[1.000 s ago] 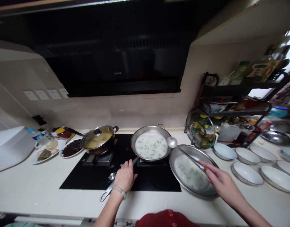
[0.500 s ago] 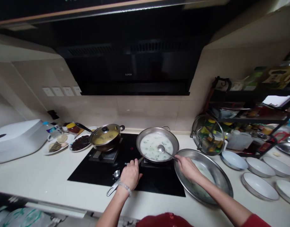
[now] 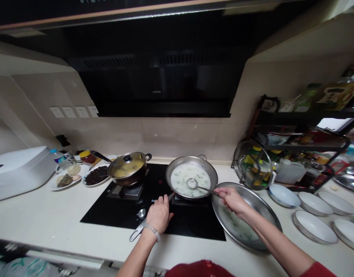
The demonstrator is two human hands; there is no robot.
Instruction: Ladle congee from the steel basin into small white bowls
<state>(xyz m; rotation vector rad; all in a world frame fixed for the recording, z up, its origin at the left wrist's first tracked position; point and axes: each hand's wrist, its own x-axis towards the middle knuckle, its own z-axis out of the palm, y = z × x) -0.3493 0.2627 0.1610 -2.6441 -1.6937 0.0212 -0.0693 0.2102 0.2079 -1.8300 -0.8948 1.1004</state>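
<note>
My left hand (image 3: 158, 214) is wrapped around the handle of a steel wok (image 3: 211, 176) on the right burner. White soup (image 3: 179, 181) with green bits fills much of the wok. My right hand (image 3: 232, 199) grips a metal ladle (image 3: 204, 188) near its handle's end. The ladle's bowl sits in the soup, facing up and holding some of it. Below my right forearm, a large steel basin (image 3: 266, 215) beside the stove holds more of the same white soup, partly hidden by the arm.
A glass-lidded pot (image 3: 127, 169) stands on the left burner. Plates of food, including dark pieces (image 3: 96, 176), lie left of it. Several white bowls (image 3: 315, 227) sit at the right. A glass lid (image 3: 251, 163) leans against the rack (image 3: 306, 146). The range hood (image 3: 162, 77) hangs above.
The ladle's bowl has turned upward and shifted left in the soup, now holding liquid. My right hand has moved slightly right. My left hand stays on the wok handle.
</note>
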